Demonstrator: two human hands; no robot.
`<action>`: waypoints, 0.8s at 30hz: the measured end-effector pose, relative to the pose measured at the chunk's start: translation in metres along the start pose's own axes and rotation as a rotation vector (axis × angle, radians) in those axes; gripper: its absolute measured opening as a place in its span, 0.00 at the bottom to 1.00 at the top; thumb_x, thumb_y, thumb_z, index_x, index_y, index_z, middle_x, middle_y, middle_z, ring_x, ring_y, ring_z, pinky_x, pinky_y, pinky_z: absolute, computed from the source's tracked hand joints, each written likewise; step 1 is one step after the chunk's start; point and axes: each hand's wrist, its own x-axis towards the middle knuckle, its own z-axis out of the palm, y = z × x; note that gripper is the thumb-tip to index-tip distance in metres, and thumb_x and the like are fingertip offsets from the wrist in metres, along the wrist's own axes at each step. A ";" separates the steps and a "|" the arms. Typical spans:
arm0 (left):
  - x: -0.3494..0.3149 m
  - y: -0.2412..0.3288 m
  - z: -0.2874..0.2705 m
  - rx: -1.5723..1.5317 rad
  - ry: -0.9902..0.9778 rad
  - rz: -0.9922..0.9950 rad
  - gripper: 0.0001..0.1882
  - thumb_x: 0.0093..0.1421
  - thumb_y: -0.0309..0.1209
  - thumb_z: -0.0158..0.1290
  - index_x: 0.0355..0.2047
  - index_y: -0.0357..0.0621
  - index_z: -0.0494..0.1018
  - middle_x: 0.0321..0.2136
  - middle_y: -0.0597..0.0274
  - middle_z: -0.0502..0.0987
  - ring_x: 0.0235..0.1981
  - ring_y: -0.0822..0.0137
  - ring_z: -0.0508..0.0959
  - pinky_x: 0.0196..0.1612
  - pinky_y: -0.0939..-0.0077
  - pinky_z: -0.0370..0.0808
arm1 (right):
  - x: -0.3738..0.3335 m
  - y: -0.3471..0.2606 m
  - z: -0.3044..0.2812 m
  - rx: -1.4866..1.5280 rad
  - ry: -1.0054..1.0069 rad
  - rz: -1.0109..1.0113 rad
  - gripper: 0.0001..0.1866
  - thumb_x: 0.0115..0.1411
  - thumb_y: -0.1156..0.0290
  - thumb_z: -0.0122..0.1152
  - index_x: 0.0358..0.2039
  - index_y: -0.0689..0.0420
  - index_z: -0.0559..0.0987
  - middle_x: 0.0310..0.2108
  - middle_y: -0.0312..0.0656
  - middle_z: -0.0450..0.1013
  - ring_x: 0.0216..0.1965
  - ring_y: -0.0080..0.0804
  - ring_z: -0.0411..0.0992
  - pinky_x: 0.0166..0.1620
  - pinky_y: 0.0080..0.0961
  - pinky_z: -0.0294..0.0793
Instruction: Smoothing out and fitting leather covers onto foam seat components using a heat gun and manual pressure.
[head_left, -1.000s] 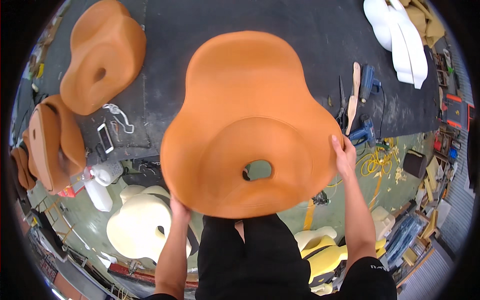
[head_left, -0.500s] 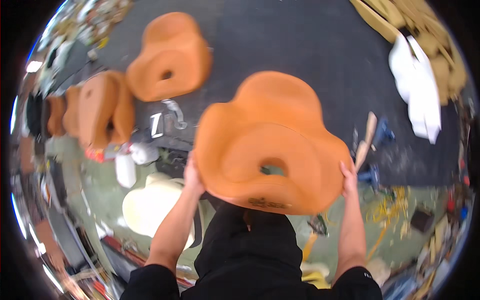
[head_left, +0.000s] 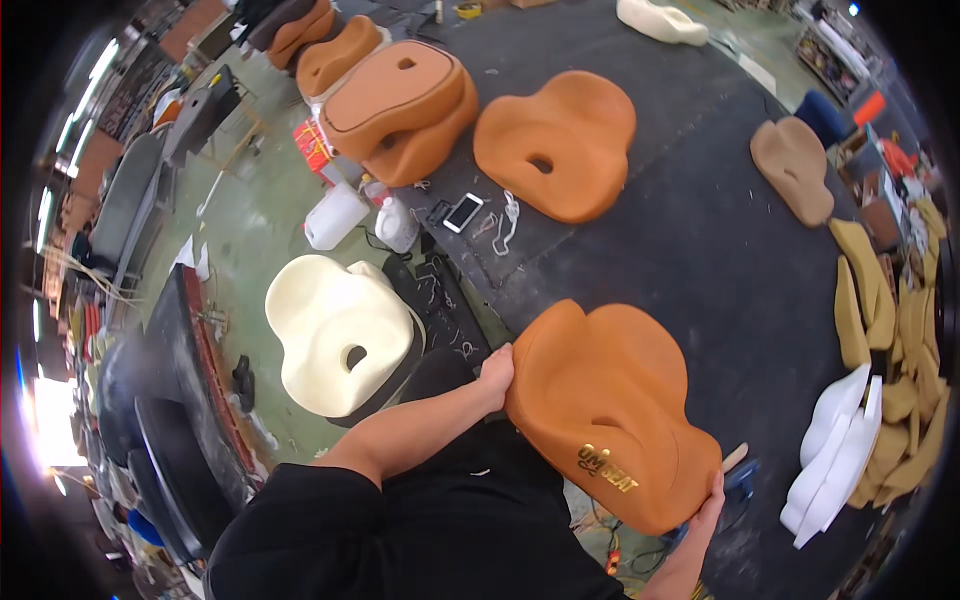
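Both hands are clamped on an orange moulded foam seat cushion held above the dark bench: the left hand at its near-left edge, the right hand mostly hidden beneath its lower corner.

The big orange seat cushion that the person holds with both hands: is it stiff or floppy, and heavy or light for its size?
The orange seat cushion probably is fairly stiff: gripped only at two edges by the left hand and the right hand, it keeps its moulded shape without sagging. It seems light for its size, since fingertip grips at the rim appear to be enough. Its smooth skin may be a little slippery.
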 end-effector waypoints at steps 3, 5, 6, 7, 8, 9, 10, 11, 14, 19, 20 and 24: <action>0.028 0.014 0.007 -0.020 -0.068 0.051 0.27 0.78 0.46 0.39 0.64 0.40 0.72 0.62 0.53 0.75 0.62 0.58 0.74 0.65 0.60 0.69 | 0.019 -0.023 0.010 0.030 -0.089 -0.010 0.31 0.74 0.48 0.55 0.69 0.54 0.70 0.66 0.39 0.71 0.66 0.38 0.69 0.69 0.38 0.66; 0.043 0.029 0.012 0.129 -0.169 0.269 0.27 0.78 0.47 0.39 0.63 0.39 0.73 0.61 0.55 0.76 0.60 0.61 0.75 0.64 0.63 0.69 | 0.030 -0.028 0.011 0.032 -0.224 -0.124 0.35 0.74 0.39 0.49 0.68 0.53 0.70 0.67 0.39 0.70 0.67 0.38 0.67 0.69 0.38 0.65; 0.049 0.036 0.014 0.049 -0.253 0.233 0.28 0.79 0.49 0.39 0.62 0.39 0.73 0.60 0.57 0.77 0.60 0.64 0.75 0.64 0.65 0.68 | 0.036 -0.028 0.010 0.000 -0.205 -0.085 0.35 0.74 0.39 0.49 0.68 0.53 0.70 0.67 0.39 0.70 0.67 0.38 0.67 0.69 0.38 0.65; 0.053 0.041 0.015 0.031 -0.256 0.248 0.28 0.79 0.49 0.39 0.62 0.39 0.73 0.60 0.57 0.77 0.60 0.64 0.75 0.64 0.65 0.68 | 0.041 -0.025 0.010 0.070 -0.079 -0.067 0.35 0.73 0.38 0.48 0.68 0.52 0.71 0.66 0.38 0.72 0.66 0.38 0.69 0.68 0.38 0.66; 0.059 0.045 0.016 0.022 -0.331 0.241 0.29 0.78 0.50 0.40 0.62 0.40 0.74 0.60 0.58 0.78 0.60 0.65 0.75 0.65 0.66 0.68 | 0.046 -0.026 0.008 0.166 0.043 -0.015 0.35 0.73 0.37 0.47 0.67 0.52 0.73 0.64 0.37 0.73 0.64 0.39 0.71 0.67 0.39 0.68; 0.065 0.047 0.017 0.020 -0.403 0.296 0.29 0.78 0.51 0.41 0.63 0.41 0.74 0.59 0.60 0.78 0.60 0.66 0.75 0.65 0.67 0.67 | 0.052 -0.023 0.009 0.020 0.008 -0.127 0.38 0.71 0.34 0.48 0.66 0.52 0.73 0.63 0.40 0.74 0.63 0.41 0.73 0.66 0.41 0.70; 0.073 0.049 0.017 0.000 -0.470 0.267 0.29 0.77 0.53 0.43 0.62 0.43 0.75 0.57 0.62 0.79 0.59 0.67 0.76 0.65 0.69 0.67 | 0.055 -0.025 0.010 0.080 0.016 -0.085 0.38 0.72 0.34 0.47 0.67 0.52 0.72 0.65 0.40 0.72 0.65 0.42 0.70 0.67 0.42 0.68; 0.081 0.048 0.019 0.023 -0.437 0.319 0.28 0.76 0.53 0.43 0.60 0.43 0.76 0.57 0.63 0.80 0.58 0.67 0.76 0.64 0.70 0.67 | 0.060 -0.026 0.014 0.111 0.056 -0.036 0.38 0.72 0.35 0.47 0.69 0.52 0.70 0.67 0.41 0.70 0.67 0.42 0.68 0.68 0.42 0.66; 0.115 0.053 0.023 -0.026 -0.555 0.213 0.31 0.74 0.57 0.43 0.64 0.48 0.74 0.63 0.61 0.75 0.63 0.60 0.72 0.68 0.57 0.62 | 0.065 -0.045 0.038 0.033 -0.035 0.013 0.37 0.73 0.35 0.46 0.65 0.54 0.73 0.63 0.43 0.74 0.62 0.44 0.73 0.64 0.44 0.72; 0.140 0.116 0.006 0.003 -0.555 0.050 0.37 0.71 0.63 0.42 0.70 0.54 0.68 0.72 0.56 0.64 0.73 0.49 0.59 0.70 0.27 0.46 | 0.053 -0.088 0.138 -0.144 -0.087 -0.027 0.36 0.75 0.37 0.43 0.63 0.58 0.75 0.60 0.45 0.76 0.59 0.43 0.76 0.62 0.41 0.75; 0.134 0.139 -0.004 0.083 -0.462 -0.014 0.36 0.71 0.63 0.42 0.70 0.56 0.68 0.72 0.56 0.64 0.73 0.49 0.59 0.70 0.27 0.47 | 0.049 -0.095 0.168 -0.143 -0.031 -0.025 0.36 0.75 0.37 0.43 0.63 0.58 0.75 0.60 0.45 0.76 0.59 0.43 0.76 0.62 0.41 0.75; 0.089 0.249 -0.077 0.075 -0.465 -0.042 0.38 0.72 0.64 0.40 0.72 0.55 0.65 0.73 0.57 0.64 0.73 0.47 0.60 0.70 0.26 0.52 | 0.024 -0.132 0.307 -0.276 -0.090 -0.063 0.35 0.76 0.40 0.43 0.62 0.59 0.75 0.59 0.46 0.77 0.58 0.41 0.77 0.60 0.40 0.78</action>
